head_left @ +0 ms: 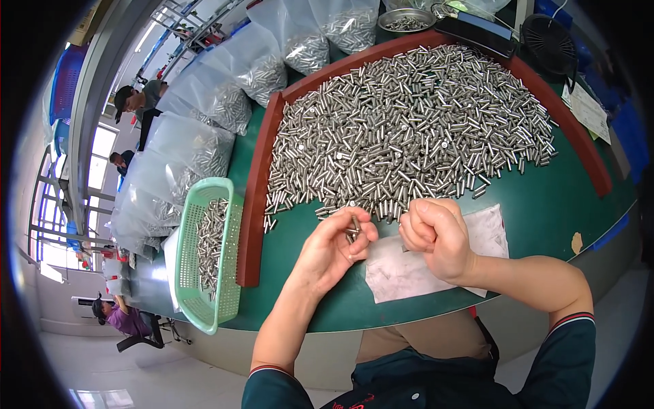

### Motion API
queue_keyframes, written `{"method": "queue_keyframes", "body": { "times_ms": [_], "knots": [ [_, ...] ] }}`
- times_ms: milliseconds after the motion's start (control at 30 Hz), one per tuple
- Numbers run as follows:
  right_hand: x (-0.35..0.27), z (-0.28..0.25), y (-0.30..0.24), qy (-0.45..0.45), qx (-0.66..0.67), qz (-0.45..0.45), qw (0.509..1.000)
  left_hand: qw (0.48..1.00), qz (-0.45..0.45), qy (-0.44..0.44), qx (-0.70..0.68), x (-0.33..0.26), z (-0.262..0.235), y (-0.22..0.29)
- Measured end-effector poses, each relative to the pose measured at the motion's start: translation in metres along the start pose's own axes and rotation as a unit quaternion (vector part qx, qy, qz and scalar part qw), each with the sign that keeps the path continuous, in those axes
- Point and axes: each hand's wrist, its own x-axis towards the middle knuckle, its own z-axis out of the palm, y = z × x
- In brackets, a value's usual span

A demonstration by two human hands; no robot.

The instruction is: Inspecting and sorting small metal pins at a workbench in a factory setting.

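My left hand (334, 247) is half curled, palm up, with a few small metal pins (353, 230) held between its fingers and thumb. Close by on the right, my right hand (439, 240) is closed in a fist; whatever lies inside it is hidden. Both hands hover over a stained whitish cloth (398, 278) at the near edge of the green table (538, 218). Just beyond the fingers spreads a broad heap of shiny cylindrical metal pins (409, 129).
Dark red wooden bars (255, 204) frame the heap. Left of them, a green plastic basket (231, 238) holds more pins. Several clear bags (262, 71) of pins line the table's far left. A metal dish (407, 19), a black fan (549, 42) and papers (587, 112) stand behind.
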Motion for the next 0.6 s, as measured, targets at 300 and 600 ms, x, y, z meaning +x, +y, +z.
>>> {"method": "queue_keyframes", "body": {
  "times_ms": [300, 600],
  "knots": [
    [0.000, -0.001, 0.000, 0.000, -0.009, -0.003, 1.000, 0.797, 0.222, 0.144, 0.543, -0.006, -0.004, 0.010],
    [0.000, 0.000, 0.001, -0.004, -0.007, 0.004, 1.000, 0.571, 0.360, 0.075, 0.734, 0.001, -0.015, 0.010]
  ]
}}
